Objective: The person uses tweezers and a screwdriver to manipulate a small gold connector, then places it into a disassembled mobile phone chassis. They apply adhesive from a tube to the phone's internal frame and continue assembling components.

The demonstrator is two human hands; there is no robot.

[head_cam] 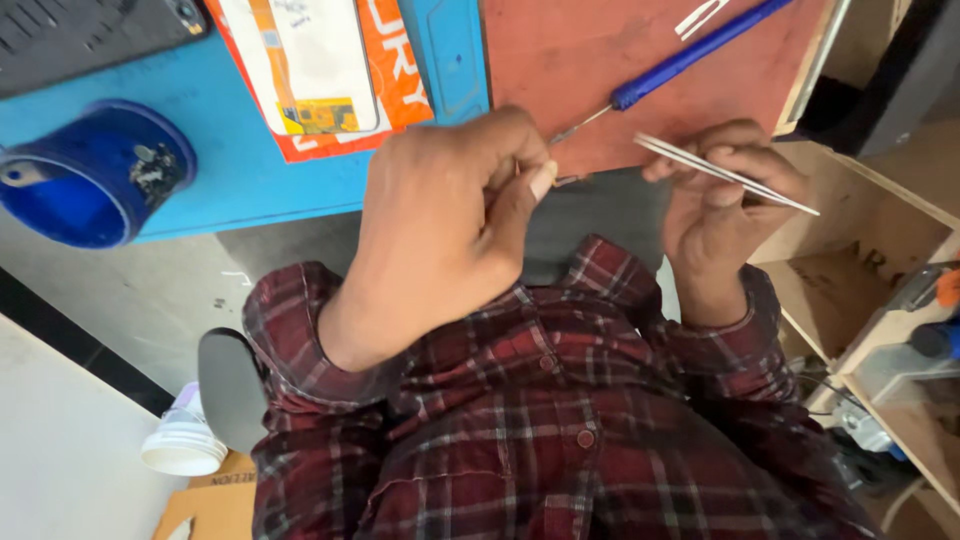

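My left hand is closed in a pinch, thumb against fingertips, on a small grey part that mostly hides behind the fingers. My right hand grips thin silver tweezers, whose tips point left toward the left hand's fingertips. Both hands hover at the near edge of a red-brown board. On that board lies a blue-handled screwdriver, and its metal shaft reaches down to the left hand's fingers. Whether the shaft touches them I cannot tell.
A blue mat carries a round blue container with small parts and an orange-and-white package. Wooden shelves with tools stand at the right. A white cup sits low on the left.
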